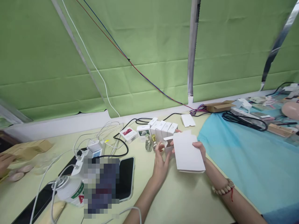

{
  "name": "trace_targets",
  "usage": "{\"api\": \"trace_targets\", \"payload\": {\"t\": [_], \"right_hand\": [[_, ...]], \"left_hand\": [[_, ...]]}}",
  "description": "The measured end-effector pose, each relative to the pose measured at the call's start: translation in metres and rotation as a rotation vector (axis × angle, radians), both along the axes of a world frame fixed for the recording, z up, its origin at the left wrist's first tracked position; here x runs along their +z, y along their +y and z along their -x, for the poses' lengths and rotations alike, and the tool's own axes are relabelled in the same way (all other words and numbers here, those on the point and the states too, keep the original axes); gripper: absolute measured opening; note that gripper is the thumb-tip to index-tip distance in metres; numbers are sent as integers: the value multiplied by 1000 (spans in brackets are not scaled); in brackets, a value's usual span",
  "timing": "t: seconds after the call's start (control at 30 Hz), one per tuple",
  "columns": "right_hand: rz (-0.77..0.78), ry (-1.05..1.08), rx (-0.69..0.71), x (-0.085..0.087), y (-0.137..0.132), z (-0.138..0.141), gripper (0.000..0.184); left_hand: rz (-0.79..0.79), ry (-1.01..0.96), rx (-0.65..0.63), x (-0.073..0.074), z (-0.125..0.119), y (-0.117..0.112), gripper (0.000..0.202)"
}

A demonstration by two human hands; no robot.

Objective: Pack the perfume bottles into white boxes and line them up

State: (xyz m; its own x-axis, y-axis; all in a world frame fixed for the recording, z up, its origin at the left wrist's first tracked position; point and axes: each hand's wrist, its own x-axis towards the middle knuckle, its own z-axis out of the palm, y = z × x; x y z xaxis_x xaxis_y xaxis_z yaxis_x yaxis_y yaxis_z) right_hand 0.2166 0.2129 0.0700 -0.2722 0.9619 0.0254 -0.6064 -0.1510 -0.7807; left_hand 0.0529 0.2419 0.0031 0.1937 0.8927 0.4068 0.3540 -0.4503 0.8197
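My left hand [160, 163] is closed around a small white box [167, 145], whose top stands open. Gripped in my right hand [200, 149] is a larger piece of folded white cardboard [188, 152] that overlaps the small box's right side. Some right-hand fingers are hidden behind the cardboard. Just left of the small box, two glass bottles [148, 143] stand side by side, one with a gold cap. Behind them is a row of several small white boxes [161, 129], and a box with a white flower picture [143, 133] is at its left end.
A box with a red picture [129, 134] lies by tangled cables. Further left are a phone [126, 179], a white bottle [71, 190] and another person's hand [5, 163]. Blue cloth [247, 165] covers the right side, with coiled black cable [245, 121] on it.
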Motion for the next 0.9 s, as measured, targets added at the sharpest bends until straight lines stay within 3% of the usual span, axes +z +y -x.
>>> {"api": "trace_targets", "payload": {"t": [0.1,0.2,0.33,0.43,0.63,0.77,0.9], "right_hand": [[-22,47,-69,2,1,-2,73],[-90,135,-178,5,3,-5,75],[-65,243,-400,9,8,-9,80],[7,267,-516,9,12,-8,80],[-10,202,-610,2,20,-6,55],[0,137,-681,-2,24,-8,57],[-33,126,-665,-2,23,-9,57]], "left_hand": [[-107,-24,-14,-3,-1,1,51],[-348,-77,27,-3,-4,1,48],[-621,-63,89,6,-4,-1,51],[-745,32,39,15,-4,-3,52],[-759,115,-21,19,-6,-5,57],[-770,142,-17,18,-5,-5,57],[-770,236,8,15,-5,-8,61]]}}
